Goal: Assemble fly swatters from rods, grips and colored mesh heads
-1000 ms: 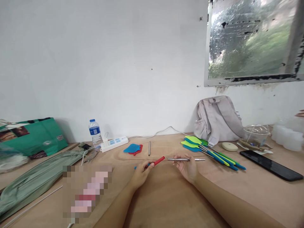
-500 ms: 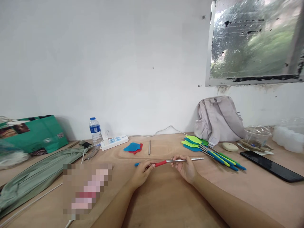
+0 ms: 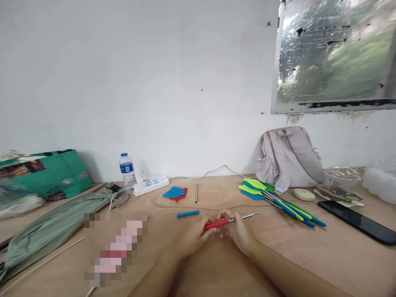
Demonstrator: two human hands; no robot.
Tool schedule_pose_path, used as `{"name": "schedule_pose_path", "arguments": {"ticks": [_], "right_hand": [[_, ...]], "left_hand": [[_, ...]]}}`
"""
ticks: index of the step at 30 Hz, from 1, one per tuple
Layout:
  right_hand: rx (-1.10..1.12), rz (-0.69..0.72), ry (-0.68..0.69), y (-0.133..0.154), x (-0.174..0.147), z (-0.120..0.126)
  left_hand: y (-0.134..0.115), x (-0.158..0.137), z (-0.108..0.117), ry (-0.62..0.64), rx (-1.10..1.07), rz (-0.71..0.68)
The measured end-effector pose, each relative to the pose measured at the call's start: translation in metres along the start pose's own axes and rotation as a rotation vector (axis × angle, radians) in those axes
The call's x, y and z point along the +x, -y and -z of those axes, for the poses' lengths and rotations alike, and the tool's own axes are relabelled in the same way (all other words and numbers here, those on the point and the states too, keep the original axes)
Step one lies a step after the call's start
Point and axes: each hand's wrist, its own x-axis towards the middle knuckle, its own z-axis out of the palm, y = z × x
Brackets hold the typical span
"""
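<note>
Pinched red sleeve (image 3: 216, 225) in left hand (image 3: 196, 237), metal rod (image 3: 251, 215) in right hand (image 3: 244, 235). Looked light, stiff, probably slick on metal; gripped best mid-sleeve.

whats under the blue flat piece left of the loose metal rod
A red flat piece shows under the blue flat piece, along its right and lower edges. The rest of it, and anything else beneath, is covered.

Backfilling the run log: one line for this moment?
left hand: holds red tube | right hand: holds metal rod | rod meets tube, depth unclear | blue tube: on table
</note>
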Motion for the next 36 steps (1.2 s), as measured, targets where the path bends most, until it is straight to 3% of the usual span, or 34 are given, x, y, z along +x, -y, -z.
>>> {"name": "schedule_pose_path", "arguments": {"ticks": [7, 10, 14, 21, 23, 26, 28, 29, 31, 36], "right_hand": [[0.012, -0.045, -0.109, -0.021, 0.005, 0.003], [0.029, -0.002, -0.134, -0.028, 0.007, 0.001], [0.062, 0.071, -0.148, -0.031, 0.004, -0.005], [0.042, 0.080, -0.117, -0.022, 0.003, -0.009], [0.039, 0.074, -0.093, -0.019, 0.006, -0.007], [0.074, 0.069, -0.137, -0.015, 0.009, -0.001], [0.062, 0.106, -0.222, -0.012, 0.013, 0.006], [0.039, 0.132, -0.259, -0.010, 0.015, 0.010], [-0.014, 0.182, -0.309, -0.006, 0.018, 0.020], [-0.142, 0.370, -0.426, 0.015, 0.018, 0.041]], "left_hand": [[-0.001, 0.004, -0.008, -0.021, 0.158, 0.019], [-0.002, 0.003, -0.010, -0.003, 0.201, 0.010], [-0.004, 0.002, -0.012, -0.023, 0.171, -0.035], [-0.002, 0.004, -0.015, -0.017, 0.099, -0.026], [0.004, 0.005, -0.012, -0.092, 0.071, -0.060], [0.025, 0.008, 0.000, -0.437, 0.049, -0.080], [0.048, 0.011, 0.013, -0.727, 0.106, 0.078], [0.061, 0.012, 0.020, -0.802, 0.164, 0.194], [0.089, 0.013, 0.034, -0.807, 0.248, 0.363], [0.132, 0.018, 0.053, -0.657, 0.315, 0.428]]}}
